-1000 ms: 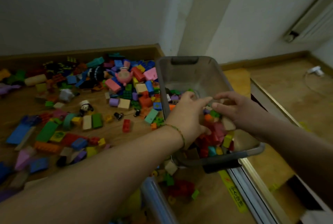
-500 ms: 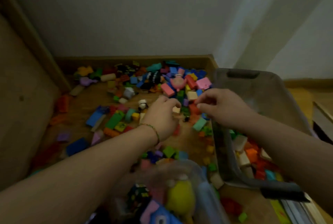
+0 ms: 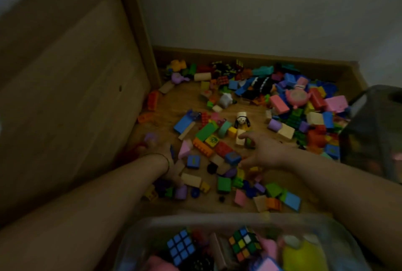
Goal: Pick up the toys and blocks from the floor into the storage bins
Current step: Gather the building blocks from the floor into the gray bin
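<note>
Clear plastic fills the bottom of the frame, where the nearest storage bin (image 3: 195, 219) already holds a blue-faced puzzle cube (image 3: 181, 246) and a rounded yellow toy (image 3: 302, 255). Just beyond its rim, a person's left hand (image 3: 170, 168), a thread bracelet at the wrist, dips among the blocks (image 3: 206, 131) at lower centre-left; its fingers are too dim to read. At mid-frame the right hand (image 3: 264, 151) spreads thumb and forefinger wide over a cream block (image 3: 240, 139) and a small green one (image 3: 249, 142), gripping nothing yet. A good scoop would likely gather several of these hard, studded, square-cornered bricks at once, cupped so none spill on the way to a bin. Beyond, blocks and toys litter the wooden floor (image 3: 256, 107) up to the skirting, with a smoky grey bin (image 3: 369, 131) at the right edge.
</note>
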